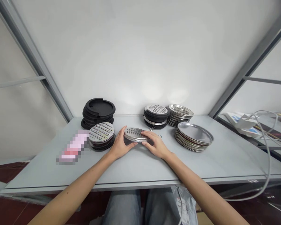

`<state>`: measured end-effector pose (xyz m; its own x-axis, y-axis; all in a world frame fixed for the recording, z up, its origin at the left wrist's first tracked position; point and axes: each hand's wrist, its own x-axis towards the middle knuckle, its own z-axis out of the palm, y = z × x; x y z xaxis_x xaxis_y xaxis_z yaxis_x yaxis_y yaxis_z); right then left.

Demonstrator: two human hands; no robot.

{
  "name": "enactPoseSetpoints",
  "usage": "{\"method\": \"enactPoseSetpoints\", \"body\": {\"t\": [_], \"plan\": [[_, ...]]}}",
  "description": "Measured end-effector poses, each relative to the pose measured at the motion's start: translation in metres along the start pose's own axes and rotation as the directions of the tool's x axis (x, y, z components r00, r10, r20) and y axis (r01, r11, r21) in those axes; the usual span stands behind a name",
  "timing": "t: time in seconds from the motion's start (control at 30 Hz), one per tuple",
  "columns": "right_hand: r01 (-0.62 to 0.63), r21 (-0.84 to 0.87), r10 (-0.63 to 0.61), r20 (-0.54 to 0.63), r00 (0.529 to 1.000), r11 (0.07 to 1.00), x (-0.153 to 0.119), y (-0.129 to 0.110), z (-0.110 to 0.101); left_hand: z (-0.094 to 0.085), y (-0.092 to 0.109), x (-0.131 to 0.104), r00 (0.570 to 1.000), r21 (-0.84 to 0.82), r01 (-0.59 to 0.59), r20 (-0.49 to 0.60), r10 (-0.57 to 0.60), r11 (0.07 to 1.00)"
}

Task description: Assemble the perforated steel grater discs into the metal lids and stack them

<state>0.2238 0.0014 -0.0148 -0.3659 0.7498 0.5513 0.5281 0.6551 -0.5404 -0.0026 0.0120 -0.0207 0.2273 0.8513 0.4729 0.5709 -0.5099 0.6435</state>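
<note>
Pale gray tabletop against plain white wall, metal frame at both sides. Left hand and right hand apart, one on each side of layered perforated metal discs, thumbs low, fingers over the rims. Held mid-table; contact with the surface unclear.

Looks partway along: mixed metal-and-black stack at rear centre possibly done; held discs not yet let go. Possibly left: black round holders at back left, coarse grater stack just beside left hand, shiny grater stack at back right, plain metal discs in front of that.

Pixelated pink item on left, unidentifiable. Off to the right, white cable and open white box. Below table edge, jean-clad legs and plastic bag.
</note>
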Motion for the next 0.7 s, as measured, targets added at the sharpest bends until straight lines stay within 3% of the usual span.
{"method": "enactPoseSetpoints", "body": {"t": [0.2,0.7], "plan": [[0.041,-0.016,-0.040,0.068,0.997,0.999,0.0002,-0.0041,-0.0054,-0.0011,0.0013,0.0000,1.000,-0.009,-0.004,0.006,0.004,1.000],[-0.051,0.076,0.049,0.029,0.998,0.996,0.0023,-0.0059,-0.0032,0.0000,0.0055,0.0035,0.998,-0.064,-0.022,-0.059,0.019,0.998]]}}
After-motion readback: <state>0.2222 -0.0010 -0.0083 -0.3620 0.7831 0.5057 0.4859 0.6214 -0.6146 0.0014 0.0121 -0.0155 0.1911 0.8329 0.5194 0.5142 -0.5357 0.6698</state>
